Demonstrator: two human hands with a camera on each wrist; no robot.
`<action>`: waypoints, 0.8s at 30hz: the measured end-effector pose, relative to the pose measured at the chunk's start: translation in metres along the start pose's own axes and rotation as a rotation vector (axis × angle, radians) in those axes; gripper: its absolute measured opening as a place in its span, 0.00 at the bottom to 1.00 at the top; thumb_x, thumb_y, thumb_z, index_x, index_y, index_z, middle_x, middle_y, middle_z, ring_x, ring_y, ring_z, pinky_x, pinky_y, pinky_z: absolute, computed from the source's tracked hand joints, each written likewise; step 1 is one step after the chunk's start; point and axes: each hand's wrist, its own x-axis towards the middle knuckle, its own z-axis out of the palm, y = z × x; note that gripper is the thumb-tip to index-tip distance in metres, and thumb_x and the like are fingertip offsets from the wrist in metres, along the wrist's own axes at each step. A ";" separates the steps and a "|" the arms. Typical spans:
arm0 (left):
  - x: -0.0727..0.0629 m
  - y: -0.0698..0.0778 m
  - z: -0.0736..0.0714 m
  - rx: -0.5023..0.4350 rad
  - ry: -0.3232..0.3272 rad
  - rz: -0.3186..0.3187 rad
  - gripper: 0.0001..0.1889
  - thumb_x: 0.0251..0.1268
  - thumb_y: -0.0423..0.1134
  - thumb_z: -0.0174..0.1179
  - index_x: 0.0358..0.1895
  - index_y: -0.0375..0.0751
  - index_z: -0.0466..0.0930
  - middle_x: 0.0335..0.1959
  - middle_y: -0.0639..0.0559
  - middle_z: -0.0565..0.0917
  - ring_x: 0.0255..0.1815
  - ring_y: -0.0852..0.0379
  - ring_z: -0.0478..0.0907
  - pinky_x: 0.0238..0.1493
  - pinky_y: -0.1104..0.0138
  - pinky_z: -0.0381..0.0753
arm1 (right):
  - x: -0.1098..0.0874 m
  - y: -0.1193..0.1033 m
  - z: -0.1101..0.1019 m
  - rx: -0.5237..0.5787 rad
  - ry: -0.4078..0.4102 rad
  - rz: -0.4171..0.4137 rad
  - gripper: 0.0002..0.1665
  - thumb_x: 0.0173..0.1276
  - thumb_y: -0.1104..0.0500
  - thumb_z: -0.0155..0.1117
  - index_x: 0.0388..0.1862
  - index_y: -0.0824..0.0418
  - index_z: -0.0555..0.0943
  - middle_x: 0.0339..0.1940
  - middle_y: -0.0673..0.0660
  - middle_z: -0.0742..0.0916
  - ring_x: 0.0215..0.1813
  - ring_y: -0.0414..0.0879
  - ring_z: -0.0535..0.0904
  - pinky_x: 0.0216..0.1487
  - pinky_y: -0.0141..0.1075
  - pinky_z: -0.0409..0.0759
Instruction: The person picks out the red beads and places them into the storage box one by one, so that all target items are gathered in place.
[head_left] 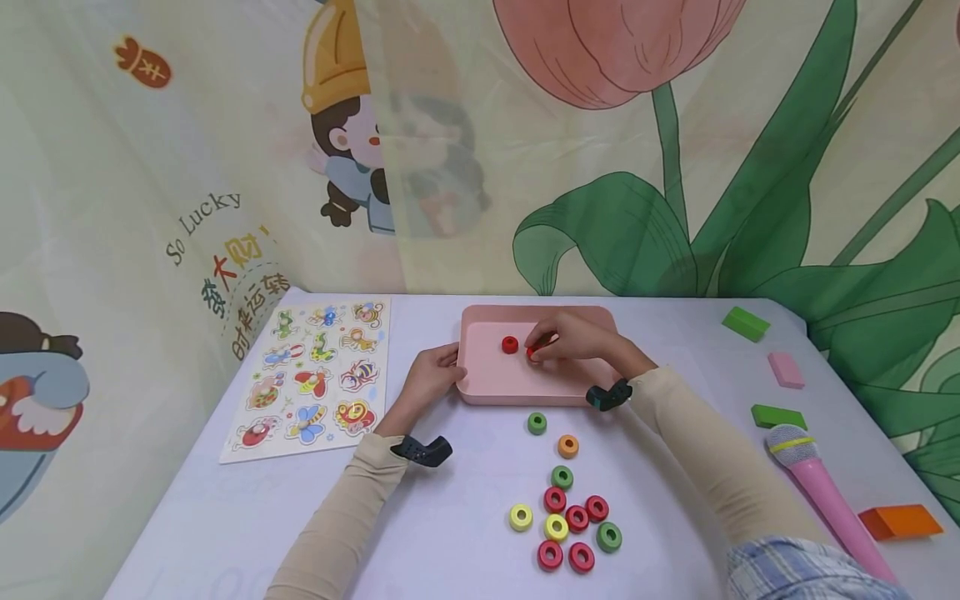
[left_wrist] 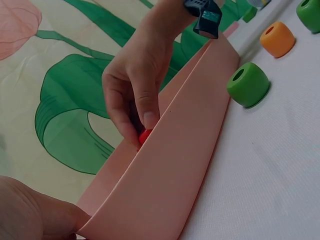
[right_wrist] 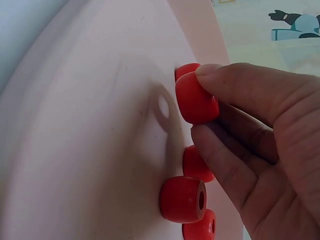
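My right hand (head_left: 576, 337) is over the pink tray (head_left: 534, 399), pinching a red bead (right_wrist: 196, 99) between thumb and fingertips. In the right wrist view this bead is held slightly off the tray floor. Several other red beads lie in the tray; one of them, a red bead (head_left: 510, 344), shows left of the hand in the head view, and another red bead (right_wrist: 183, 199) is below the fingers in the right wrist view. My left hand (head_left: 429, 380) grips the tray's left edge, its thumb at the near-left side. Only part of that hand shows in the left wrist view.
Loose beads lie in front of the tray: green (head_left: 536, 423), orange (head_left: 567, 447), yellow (head_left: 521, 517) and red (head_left: 550, 556). At left is an insect picture board (head_left: 300, 404). Green blocks (head_left: 746, 324), a pink block (head_left: 785, 370), an orange block (head_left: 900, 522) and a pink microphone (head_left: 832, 496) line the right side.
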 end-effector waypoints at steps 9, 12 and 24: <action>0.001 0.000 0.000 0.003 -0.004 0.001 0.28 0.60 0.25 0.58 0.66 0.28 0.71 0.61 0.34 0.77 0.64 0.45 0.73 0.61 0.58 0.75 | 0.003 0.006 0.002 -0.021 -0.018 0.012 0.12 0.63 0.63 0.70 0.47 0.59 0.87 0.42 0.49 0.87 0.46 0.46 0.81 0.45 0.34 0.82; 0.001 0.000 0.000 0.011 -0.003 -0.007 0.28 0.60 0.26 0.59 0.66 0.28 0.71 0.61 0.35 0.77 0.64 0.45 0.73 0.61 0.58 0.75 | 0.003 0.005 0.002 -0.024 -0.026 0.024 0.12 0.63 0.64 0.70 0.46 0.60 0.87 0.41 0.50 0.87 0.46 0.46 0.81 0.45 0.34 0.82; -0.001 0.002 -0.001 0.005 -0.001 -0.010 0.28 0.59 0.26 0.59 0.66 0.28 0.71 0.61 0.35 0.77 0.63 0.45 0.74 0.60 0.59 0.75 | 0.002 0.007 0.003 -0.012 -0.031 0.014 0.12 0.63 0.63 0.71 0.46 0.59 0.87 0.42 0.50 0.87 0.46 0.45 0.82 0.46 0.34 0.82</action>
